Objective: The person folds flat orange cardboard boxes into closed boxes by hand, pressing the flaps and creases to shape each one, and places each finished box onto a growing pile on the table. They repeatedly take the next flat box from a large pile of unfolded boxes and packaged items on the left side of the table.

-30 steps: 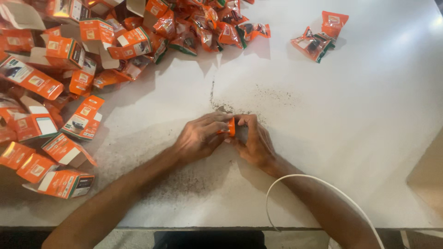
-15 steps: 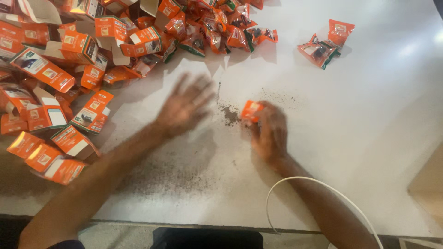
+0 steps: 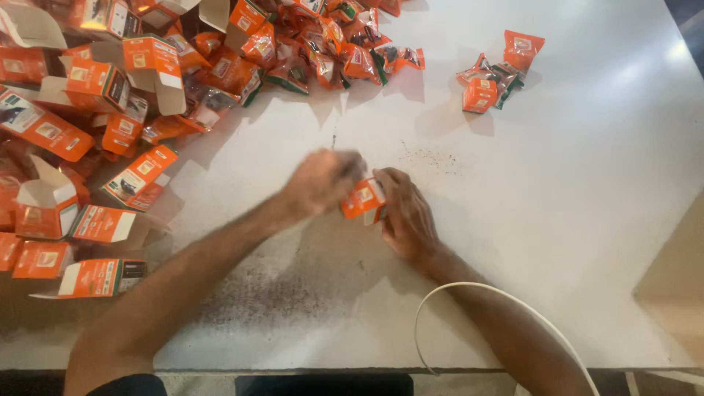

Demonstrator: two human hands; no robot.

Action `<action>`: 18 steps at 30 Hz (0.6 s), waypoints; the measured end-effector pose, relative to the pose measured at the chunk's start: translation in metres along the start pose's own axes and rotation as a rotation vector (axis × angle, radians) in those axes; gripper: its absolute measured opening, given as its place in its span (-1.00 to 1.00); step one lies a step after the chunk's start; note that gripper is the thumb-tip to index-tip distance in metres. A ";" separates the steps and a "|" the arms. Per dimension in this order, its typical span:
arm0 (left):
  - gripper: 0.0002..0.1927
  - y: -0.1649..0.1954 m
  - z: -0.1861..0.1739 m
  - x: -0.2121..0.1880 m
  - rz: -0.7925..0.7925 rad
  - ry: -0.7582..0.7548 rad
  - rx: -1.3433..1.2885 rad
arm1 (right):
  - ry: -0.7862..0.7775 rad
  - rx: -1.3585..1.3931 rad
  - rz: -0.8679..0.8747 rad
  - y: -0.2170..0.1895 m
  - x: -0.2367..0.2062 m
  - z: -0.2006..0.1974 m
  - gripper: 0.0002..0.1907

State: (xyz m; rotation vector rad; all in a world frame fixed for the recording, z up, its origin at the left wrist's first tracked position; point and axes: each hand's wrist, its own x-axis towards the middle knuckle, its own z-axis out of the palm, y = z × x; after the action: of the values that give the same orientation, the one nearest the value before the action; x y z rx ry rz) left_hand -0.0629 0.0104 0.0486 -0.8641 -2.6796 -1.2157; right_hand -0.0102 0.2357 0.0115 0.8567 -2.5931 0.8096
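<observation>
Meeting mid-table, left hand (image 3: 323,180) and right hand (image 3: 405,216), both closed around one orange packet (image 3: 363,199).

Both hands meet over the white tabletop (image 3: 587,220): the right hand (image 3: 405,216) grips a small orange packet (image 3: 364,199), and the blurred left hand (image 3: 323,180) touches it. Orange cartons (image 3: 95,132) lie heaped at the left, and a few packets (image 3: 493,73) sit apart at upper right.

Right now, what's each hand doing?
Left hand: blurred, touching the orange packet; grip cannot be told.
Right hand: closed on the packet.
</observation>
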 end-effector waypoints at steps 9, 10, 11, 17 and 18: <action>-0.36 -0.102 -0.086 0.047 -0.295 0.362 0.840 | -0.017 0.174 -0.125 0.000 0.003 0.000 -0.38; -0.41 -0.101 -0.079 0.046 -0.325 0.305 0.756 | -0.036 0.222 -0.070 -0.001 0.003 -0.002 -0.42; -0.47 -0.099 -0.071 0.043 -0.354 0.252 0.671 | -0.056 0.269 -0.017 -0.001 0.003 -0.004 -0.45; -0.58 -0.046 -0.040 -0.014 -0.042 0.182 0.558 | 0.034 0.345 0.094 -0.009 0.005 -0.012 -0.43; -0.56 -0.036 -0.038 -0.025 0.012 0.187 0.492 | 0.017 0.383 0.094 -0.011 0.005 -0.014 -0.44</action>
State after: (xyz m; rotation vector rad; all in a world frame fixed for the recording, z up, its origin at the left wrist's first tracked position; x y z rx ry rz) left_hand -0.0664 -0.0473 0.0431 -0.6508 -2.6291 -0.5521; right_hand -0.0060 0.2345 0.0295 0.8228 -2.5176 1.3640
